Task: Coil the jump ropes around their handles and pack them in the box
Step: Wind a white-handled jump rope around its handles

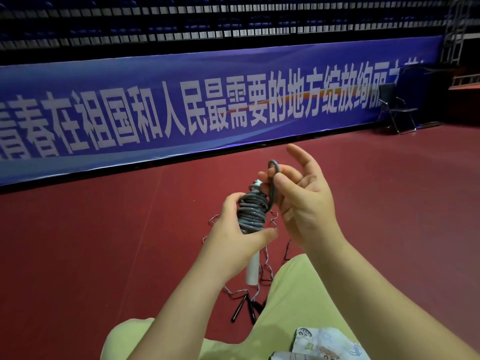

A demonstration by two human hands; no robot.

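Gripping coiled grey rope (252, 209), right hand (298, 201) looping

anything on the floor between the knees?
Yes, head view: a thin twisted jump rope lies loose on the red floor between the knees, its black handles at the near end.

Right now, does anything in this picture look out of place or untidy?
Yes. A second jump rope lies loose and uncoiled on the red floor, its black handles beside the person's knee. The grey rope held in the left hand looks neatly wound. No box is in view.
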